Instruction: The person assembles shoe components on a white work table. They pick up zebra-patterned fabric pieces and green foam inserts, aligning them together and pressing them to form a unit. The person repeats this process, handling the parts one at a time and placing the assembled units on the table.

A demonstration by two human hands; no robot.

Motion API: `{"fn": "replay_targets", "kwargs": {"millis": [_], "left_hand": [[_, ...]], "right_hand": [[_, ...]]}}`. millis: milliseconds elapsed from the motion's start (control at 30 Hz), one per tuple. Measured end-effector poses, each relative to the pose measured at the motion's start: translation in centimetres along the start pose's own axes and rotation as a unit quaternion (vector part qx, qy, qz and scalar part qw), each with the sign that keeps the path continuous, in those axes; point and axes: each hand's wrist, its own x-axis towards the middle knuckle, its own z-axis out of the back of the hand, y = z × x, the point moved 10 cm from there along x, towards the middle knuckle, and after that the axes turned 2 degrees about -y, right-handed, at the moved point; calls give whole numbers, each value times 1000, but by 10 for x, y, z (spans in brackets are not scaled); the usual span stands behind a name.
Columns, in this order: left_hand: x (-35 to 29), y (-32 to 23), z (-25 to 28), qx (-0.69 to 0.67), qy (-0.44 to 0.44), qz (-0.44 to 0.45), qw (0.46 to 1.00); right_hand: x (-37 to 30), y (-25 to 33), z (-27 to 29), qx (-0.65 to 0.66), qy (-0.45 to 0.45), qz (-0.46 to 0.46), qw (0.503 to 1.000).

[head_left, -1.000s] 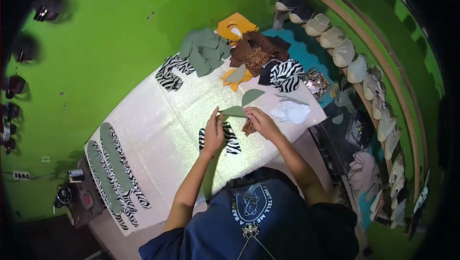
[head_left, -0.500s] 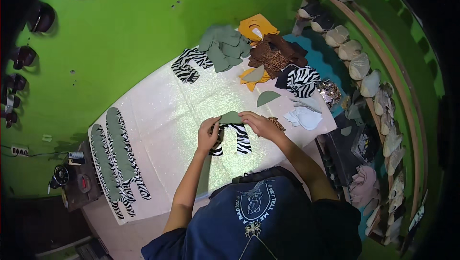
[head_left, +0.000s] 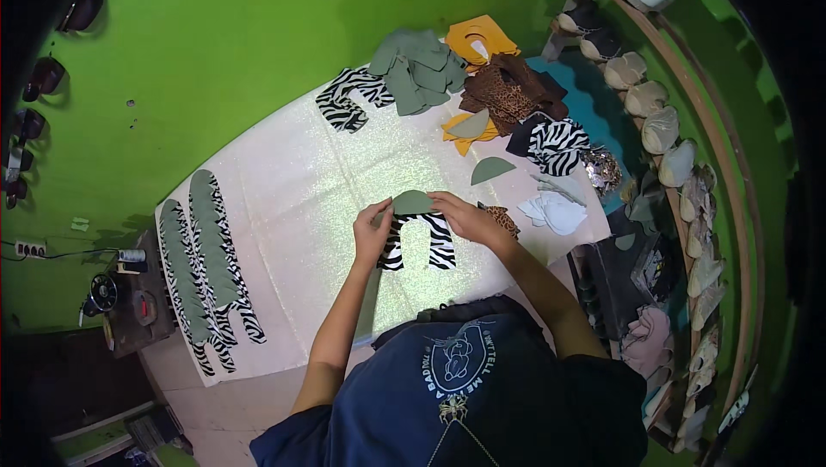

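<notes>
Green patch (head_left: 415,202) at the top edge of the zebra piece (head_left: 441,246): my left hand (head_left: 371,233) and right hand (head_left: 465,219) pinch its 2 ends. If 1 hand pulls harder, it could skew; loose fingertips might let it slip.

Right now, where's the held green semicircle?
In the head view, the green semicircle is between left hand and right hand, at the far edge of a striped piece.

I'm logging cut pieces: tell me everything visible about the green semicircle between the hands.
The green semicircle looks like flat, matte fabric, its curved edge away from the person. The left hand and right hand hold its ends. Its straight edge runs along the zebra piece; contact is unclear.
</notes>
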Motion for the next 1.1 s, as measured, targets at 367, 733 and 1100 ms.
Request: {"fn": "replay_targets", "kwargs": {"millis": [367,733,1100], "left_hand": [[5,16,3,9,-14,39,999],[4,30,-1,15,-13,36,999],[3,38,-5,-79,-12,72,994]], "right_hand": [[3,-7,-9,-30,30,12,999],[-4,-28,-23,-54,23,11,998],[-1,-34,-21,-2,53,-58,997]]}}
